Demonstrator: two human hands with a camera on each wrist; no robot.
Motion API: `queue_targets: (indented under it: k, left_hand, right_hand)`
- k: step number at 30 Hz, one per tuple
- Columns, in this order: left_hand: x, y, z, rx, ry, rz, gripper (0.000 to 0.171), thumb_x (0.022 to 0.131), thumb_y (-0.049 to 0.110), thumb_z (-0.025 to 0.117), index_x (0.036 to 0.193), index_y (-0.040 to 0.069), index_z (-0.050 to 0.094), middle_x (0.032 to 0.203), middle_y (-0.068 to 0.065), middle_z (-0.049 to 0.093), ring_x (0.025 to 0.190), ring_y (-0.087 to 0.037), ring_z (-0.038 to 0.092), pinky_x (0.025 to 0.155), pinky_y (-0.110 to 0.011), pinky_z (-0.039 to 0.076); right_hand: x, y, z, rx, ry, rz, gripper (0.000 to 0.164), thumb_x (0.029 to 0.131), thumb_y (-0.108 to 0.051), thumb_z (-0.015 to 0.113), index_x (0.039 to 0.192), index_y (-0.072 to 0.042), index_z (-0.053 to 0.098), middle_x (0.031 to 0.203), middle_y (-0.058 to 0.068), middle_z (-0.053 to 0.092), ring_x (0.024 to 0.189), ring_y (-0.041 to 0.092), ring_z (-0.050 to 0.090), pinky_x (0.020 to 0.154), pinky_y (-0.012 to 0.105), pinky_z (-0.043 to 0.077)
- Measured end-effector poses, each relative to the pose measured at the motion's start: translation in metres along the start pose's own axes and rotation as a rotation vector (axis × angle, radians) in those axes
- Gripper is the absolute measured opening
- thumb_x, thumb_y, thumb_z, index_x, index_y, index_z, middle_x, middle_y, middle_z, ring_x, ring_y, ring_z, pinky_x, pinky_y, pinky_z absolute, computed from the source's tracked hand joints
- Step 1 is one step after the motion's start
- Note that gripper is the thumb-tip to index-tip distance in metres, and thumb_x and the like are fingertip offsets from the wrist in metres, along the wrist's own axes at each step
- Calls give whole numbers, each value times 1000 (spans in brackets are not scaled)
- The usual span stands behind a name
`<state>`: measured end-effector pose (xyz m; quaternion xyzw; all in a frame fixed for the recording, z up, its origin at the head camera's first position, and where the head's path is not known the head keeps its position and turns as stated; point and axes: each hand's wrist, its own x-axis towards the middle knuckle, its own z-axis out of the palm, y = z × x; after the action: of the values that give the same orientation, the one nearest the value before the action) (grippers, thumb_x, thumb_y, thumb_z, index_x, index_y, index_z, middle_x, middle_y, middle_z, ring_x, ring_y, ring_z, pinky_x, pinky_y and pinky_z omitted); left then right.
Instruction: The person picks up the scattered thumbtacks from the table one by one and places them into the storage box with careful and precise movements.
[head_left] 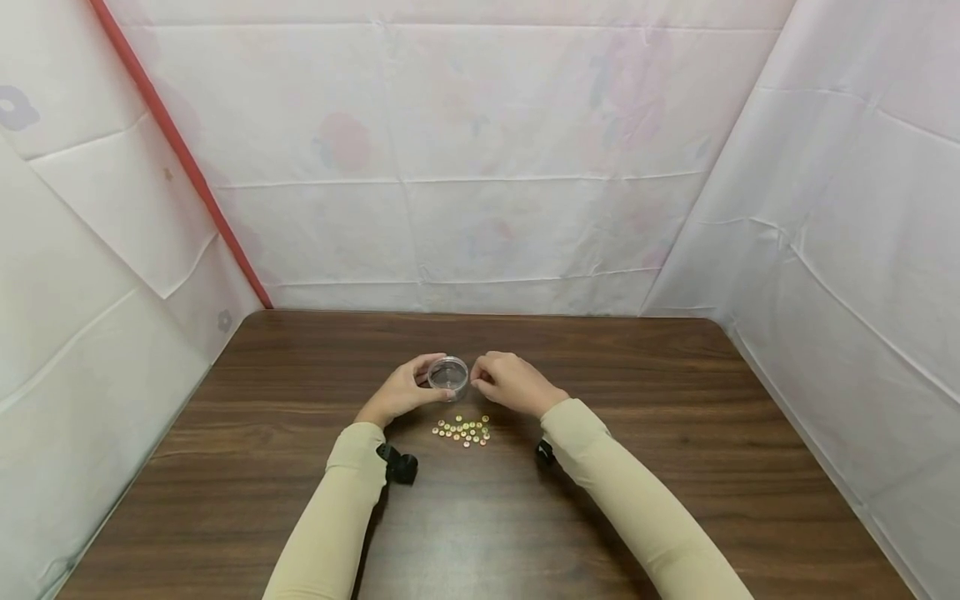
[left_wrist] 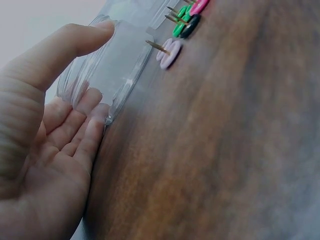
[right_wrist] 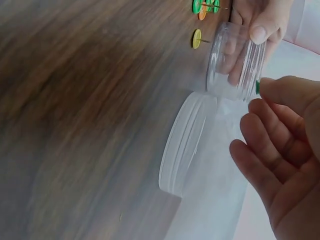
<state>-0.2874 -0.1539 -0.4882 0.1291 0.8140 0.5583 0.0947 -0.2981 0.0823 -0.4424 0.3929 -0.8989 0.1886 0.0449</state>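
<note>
Left fingers (left_wrist: 89,140) grip the jar (head_left: 448,377); right fingers (right_wrist: 262,140) pinch a green tack (right_wrist: 258,87) near its rim; the worktop's far edge (head_left: 525,317) lies beyond it.

On my feed I see a makeshift booth: creased, faintly flowered sheets (head_left: 465,233) hang round three sides of a wood-grain table (head_left: 465,533), a red strip (head_left: 180,150) running down one corner.

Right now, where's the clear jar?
In the head view, the jar is in the left hand, just left of the right hand and beyond the thumbtacks.

Left hand (head_left: 401,392) curved, right hand (head_left: 516,384) in pinch
</note>
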Motion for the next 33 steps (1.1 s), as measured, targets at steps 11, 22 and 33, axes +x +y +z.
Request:
queue_targets:
  k: [11, 22, 33]
  left_hand:
    - [1, -1, -1, 16, 4, -28, 75, 71, 40, 80, 136, 26, 44, 137, -5, 44, 124, -25, 40, 103, -51, 37]
    - [1, 1, -1, 37, 1, -36, 76, 72, 38, 79, 137, 26, 42, 140, -4, 42, 126, -25, 38, 105, -50, 35]
    - [1, 0, -1, 50, -1, -49, 78, 72, 41, 79, 138, 25, 41, 142, -5, 40, 126, -26, 37, 105, -50, 35]
  right_hand:
    - [20, -8, 8, 0, 29, -3, 8, 93, -24, 58, 93, -19, 64, 84, -7, 56, 70, 3, 49, 61, 22, 48]
    - [33, -13, 11, -15, 3, 28, 8, 92, -23, 59, 92, -18, 65, 83, -6, 54, 70, 5, 48, 59, 22, 48]
    - [40, -11, 12, -29, -42, 62, 11, 93, -27, 57, 94, -19, 65, 82, -6, 53, 67, 5, 48, 54, 22, 46]
